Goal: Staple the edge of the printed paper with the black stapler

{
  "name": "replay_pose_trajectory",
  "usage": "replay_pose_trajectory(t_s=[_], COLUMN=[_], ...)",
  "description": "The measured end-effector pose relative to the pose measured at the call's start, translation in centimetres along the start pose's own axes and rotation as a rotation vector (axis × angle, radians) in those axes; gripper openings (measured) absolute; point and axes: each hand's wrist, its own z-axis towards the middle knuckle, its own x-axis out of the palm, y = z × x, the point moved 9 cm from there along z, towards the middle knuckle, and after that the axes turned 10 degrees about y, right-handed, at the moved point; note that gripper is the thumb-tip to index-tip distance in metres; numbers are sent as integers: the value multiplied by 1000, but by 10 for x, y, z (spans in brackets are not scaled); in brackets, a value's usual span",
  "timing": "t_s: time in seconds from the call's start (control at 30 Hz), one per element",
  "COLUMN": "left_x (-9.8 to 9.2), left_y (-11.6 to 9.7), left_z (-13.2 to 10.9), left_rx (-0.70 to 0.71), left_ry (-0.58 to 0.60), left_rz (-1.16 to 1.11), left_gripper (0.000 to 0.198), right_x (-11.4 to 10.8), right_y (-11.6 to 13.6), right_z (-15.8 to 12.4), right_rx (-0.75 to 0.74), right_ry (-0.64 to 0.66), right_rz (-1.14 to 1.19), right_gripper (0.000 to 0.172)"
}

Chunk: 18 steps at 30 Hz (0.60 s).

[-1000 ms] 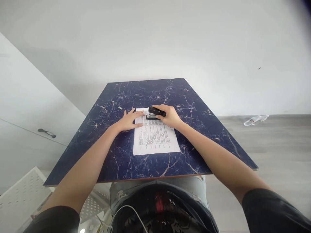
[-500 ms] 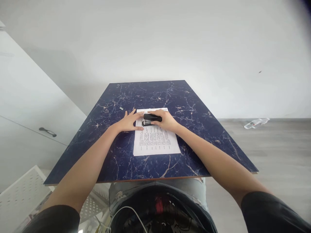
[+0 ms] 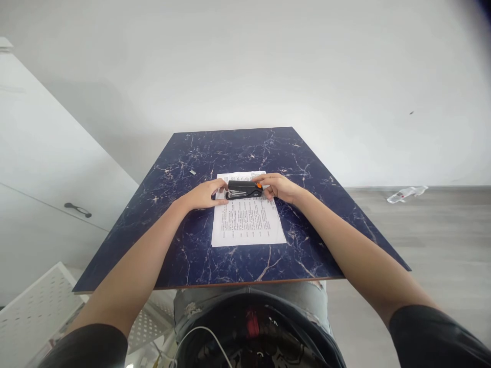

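Observation:
A printed white sheet of paper [image 3: 247, 220] lies on the dark blue marble-patterned table [image 3: 192, 255]. A black stapler [image 3: 241, 189] with an orange rear tab sits crosswise over the sheet's far end. My left hand [image 3: 203, 194] rests flat on the sheet's far left corner, with its fingertips beside the stapler's front end. My right hand [image 3: 279, 187] grips the stapler's rear end with its fingertips, and the stapler's top is uncovered.
A small pale scrap [image 3: 192, 172] lies on the table beyond my left hand. A white cabinet with a dark handle [image 3: 77, 209] stands at the left, with a white perforated rack [image 3: 34, 306] below it. A clear plastic bottle [image 3: 405, 193] lies on the grey floor at the right.
My right hand slid the stapler left along the sheet's far end, then drew back from covering its top to holding its rear end. My left hand stayed on the corner.

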Motion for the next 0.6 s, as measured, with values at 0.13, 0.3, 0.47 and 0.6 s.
replay_pose_trajectory(t_s=[0.13,0.3,0.47,0.6], left_x=[3,2,3,3], left_y=[6,5,5,7], left_z=[1,0,1,2], left_rx=[-16,3,9,25], left_ry=[28,7,33,11], left_rz=[-9,-8,-13,-38], left_gripper=[44,41,41,39], right_x=[6,7,7,6], right_y=[-5,-7,-8,-9], right_z=[1,2,3,3], right_rx=[48,29,26,32], right_ry=[24,62,80,46], right_rz=[153,220,248,279], right_gripper=[39,38,41,43])
